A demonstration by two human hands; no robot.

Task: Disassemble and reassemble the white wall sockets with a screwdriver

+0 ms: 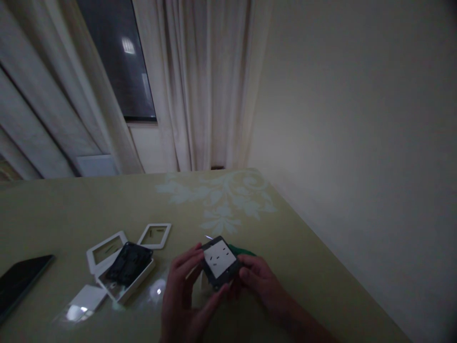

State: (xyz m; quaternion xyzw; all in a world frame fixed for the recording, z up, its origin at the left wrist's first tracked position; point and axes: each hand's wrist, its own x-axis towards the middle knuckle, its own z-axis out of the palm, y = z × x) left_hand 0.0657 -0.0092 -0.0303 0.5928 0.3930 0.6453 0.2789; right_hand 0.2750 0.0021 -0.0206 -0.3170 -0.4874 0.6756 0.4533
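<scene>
Both my hands hold a square wall socket module with a white face, small slots and a dark frame, tilted above the table. My left hand grips its left and lower edges with curled fingers. My right hand pinches its right side. A green object shows just behind the module, mostly hidden.
On the pale green table lie two white square frames, a dark socket part resting in a white plate, a small white cover and a dark phone at the left edge. Curtains and a wall stand behind.
</scene>
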